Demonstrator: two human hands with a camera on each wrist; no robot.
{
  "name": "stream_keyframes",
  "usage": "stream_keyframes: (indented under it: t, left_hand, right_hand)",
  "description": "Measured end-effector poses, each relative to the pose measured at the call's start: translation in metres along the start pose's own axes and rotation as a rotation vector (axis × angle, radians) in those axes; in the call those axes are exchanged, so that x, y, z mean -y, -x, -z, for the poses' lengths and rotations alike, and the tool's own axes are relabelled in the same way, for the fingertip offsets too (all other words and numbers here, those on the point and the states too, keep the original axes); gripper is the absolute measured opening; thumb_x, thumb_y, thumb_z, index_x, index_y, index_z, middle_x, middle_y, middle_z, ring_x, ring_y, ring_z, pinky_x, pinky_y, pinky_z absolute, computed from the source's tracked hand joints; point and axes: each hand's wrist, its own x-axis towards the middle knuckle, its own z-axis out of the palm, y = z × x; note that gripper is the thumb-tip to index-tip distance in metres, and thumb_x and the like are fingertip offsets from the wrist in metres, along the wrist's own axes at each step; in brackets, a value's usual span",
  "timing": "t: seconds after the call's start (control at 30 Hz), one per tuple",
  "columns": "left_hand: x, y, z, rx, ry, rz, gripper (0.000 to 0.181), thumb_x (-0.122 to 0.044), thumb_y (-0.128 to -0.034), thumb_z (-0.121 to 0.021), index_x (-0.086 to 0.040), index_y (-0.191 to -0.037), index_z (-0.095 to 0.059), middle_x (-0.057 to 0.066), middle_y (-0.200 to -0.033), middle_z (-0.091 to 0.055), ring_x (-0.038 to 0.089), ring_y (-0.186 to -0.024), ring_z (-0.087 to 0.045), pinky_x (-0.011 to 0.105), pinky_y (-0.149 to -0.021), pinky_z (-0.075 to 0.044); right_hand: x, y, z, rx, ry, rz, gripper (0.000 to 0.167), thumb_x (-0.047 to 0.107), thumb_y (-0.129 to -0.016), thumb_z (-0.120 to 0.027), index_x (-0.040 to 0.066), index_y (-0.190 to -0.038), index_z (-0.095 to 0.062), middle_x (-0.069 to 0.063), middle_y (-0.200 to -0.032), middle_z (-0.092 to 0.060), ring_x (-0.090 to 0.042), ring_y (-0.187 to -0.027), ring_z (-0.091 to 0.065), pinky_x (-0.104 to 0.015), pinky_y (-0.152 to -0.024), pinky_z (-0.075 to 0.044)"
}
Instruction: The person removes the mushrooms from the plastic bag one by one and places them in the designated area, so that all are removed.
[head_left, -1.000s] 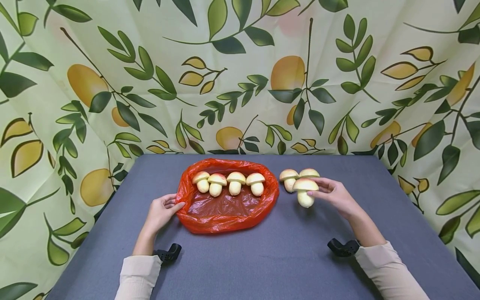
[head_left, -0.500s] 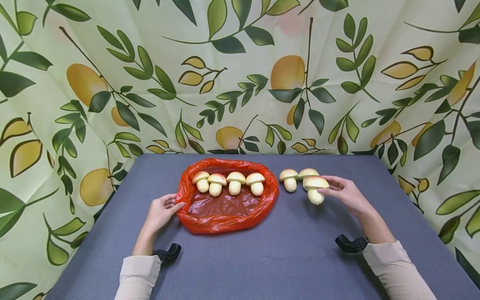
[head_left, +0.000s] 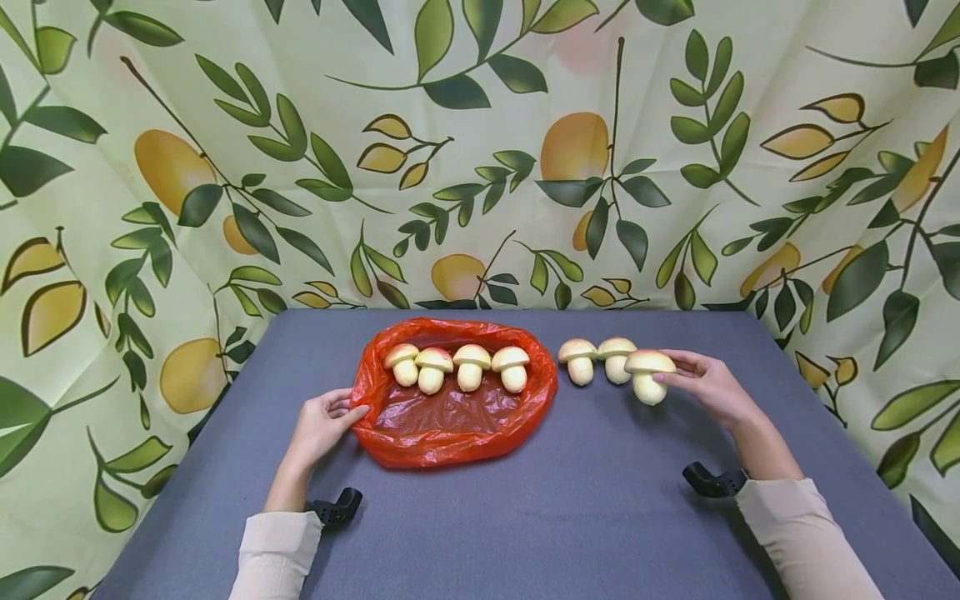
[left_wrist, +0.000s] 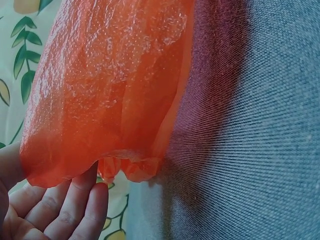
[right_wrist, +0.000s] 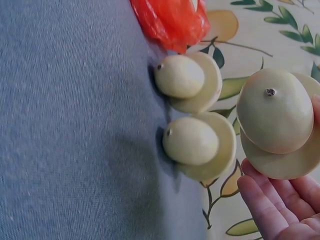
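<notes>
A red plastic bag (head_left: 442, 450) lies with its mouth rolled wide, and several toy mushrooms (head_left: 471, 367) stand in a row inside it. At its left rim my left hand (head_left: 321, 427) pinches the plastic; the left wrist view has the thumb on one side of the bag film (left_wrist: 110, 90) and fingers on the other. My right hand (head_left: 712, 387) holds a pale mushroom (head_left: 649, 377) with a reddish-tinged cap, stem down, above the table. Two more mushrooms, one nearer the bag (head_left: 578, 362) and one beside it (head_left: 617, 360), stand to the left of the held one.
A grey cloth-covered table (head_left: 487, 533) spreads under everything. Leaf-and-fruit printed fabric (head_left: 480, 167) hangs behind the table and along both sides. Black wrist cameras, left (head_left: 337, 507) and right (head_left: 712, 481), sit on the forearms.
My right hand has moved right with the mushroom, away from the bag and past the two standing mushrooms, which are now less covered. The left hand and bag stay put.
</notes>
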Motion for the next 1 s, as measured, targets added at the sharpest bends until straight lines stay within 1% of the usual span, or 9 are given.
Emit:
stream_keyframes:
  t: [0.17,0.2,0.3,0.43,0.67,0.77,0.9,1.0]
  left_hand:
    - [0.0,0.001,0.0,0.003,-0.006,0.004,0.042,-0.014,-0.0878,-0.069,0.007,-0.123,-0.06,0.026,-0.112,-0.069,0.009,-0.09,-0.067,0.006,-0.07,-0.045]
    - [0.0,0.001,0.0,0.003,-0.005,0.004,0.042,-0.014,-0.0878,-0.069,0.007,-0.123,-0.06,0.026,-0.112,-0.069,0.009,-0.09,-0.067,0.006,-0.07,-0.045]
    - [0.0,0.001,0.0,0.002,0.0,0.002,0.043,-0.015,-0.0877,-0.07,0.007,-0.123,-0.06,0.026,-0.112,-0.069,0.003,-0.086,-0.064,0.006,-0.07,-0.046]
    - [0.0,0.0,0.0,0.001,0.008,0.001,0.042,-0.014,-0.0875,-0.07,0.007,-0.123,-0.06,0.026,-0.112,-0.069,-0.003,-0.083,-0.061,0.007,-0.07,-0.046]
    - [-0.001,0.001,0.0,0.0,0.003,0.0,0.042,-0.014,-0.0875,-0.069,0.008,-0.122,-0.06,0.026,-0.111,-0.069,0.0,-0.084,-0.062,0.007,-0.069,-0.046]
    - [-0.002,0.001,0.0,0.001,0.005,-0.001,0.042,-0.013,-0.0876,-0.069,0.008,-0.122,-0.06,0.027,-0.112,-0.068,0.0,-0.084,-0.062,0.006,-0.07,-0.046]
    - [-0.002,0.001,0.001,0.0,0.009,-0.002,0.041,-0.012,-0.0876,-0.069,0.008,-0.122,-0.06,0.027,-0.111,-0.068,-0.001,-0.083,-0.061,0.006,-0.069,-0.046]
    - [-0.002,0.001,0.001,-0.002,0.007,-0.004,0.041,-0.012,-0.0875,-0.069,0.009,-0.122,-0.06,0.027,-0.111,-0.069,-0.001,-0.083,-0.062,0.007,-0.069,-0.046]
  right_hand:
    - [-0.006,-0.003,0.007,-0.007,0.019,-0.026,0.056,0.021,-0.091,-0.066,-0.004,-0.137,-0.046,0.036,-0.097,-0.058,0.017,-0.094,-0.058,-0.007,-0.079,-0.045]
    - [-0.007,-0.003,0.008,-0.008,0.026,-0.032,0.057,0.022,-0.091,-0.066,-0.004,-0.137,-0.045,0.037,-0.097,-0.058,0.017,-0.094,-0.057,-0.007,-0.079,-0.045]
    - [-0.01,-0.006,0.012,-0.008,0.043,-0.056,0.062,0.025,-0.091,-0.066,-0.005,-0.14,-0.042,0.037,-0.096,-0.057,0.017,-0.093,-0.056,-0.008,-0.079,-0.044]
    - [-0.013,-0.008,0.016,-0.013,0.045,-0.074,0.063,0.026,-0.092,-0.065,-0.006,-0.14,-0.04,0.037,-0.094,-0.057,0.017,-0.09,-0.056,-0.01,-0.08,-0.047]
    - [-0.018,-0.013,0.02,-0.022,-0.026,-0.071,0.055,0.021,-0.091,-0.067,-0.003,-0.134,-0.042,0.032,-0.094,-0.059,0.014,-0.089,-0.058,-0.01,-0.081,-0.05]
    - [-0.02,-0.016,0.022,-0.018,-0.041,-0.075,0.06,0.02,-0.09,-0.067,-0.007,-0.136,-0.039,0.032,-0.093,-0.059,0.013,-0.089,-0.059,-0.01,-0.081,-0.051]
    - [-0.023,-0.02,0.023,-0.017,-0.029,-0.087,0.071,0.021,-0.091,-0.067,-0.015,-0.14,-0.031,0.033,-0.091,-0.058,0.014,-0.088,-0.057,-0.01,-0.08,-0.051]
    - [-0.024,-0.022,0.024,-0.018,-0.024,-0.101,0.072,0.021,-0.092,-0.065,-0.017,-0.141,-0.029,0.034,-0.09,-0.057,0.015,-0.087,-0.056,-0.01,-0.08,-0.05]
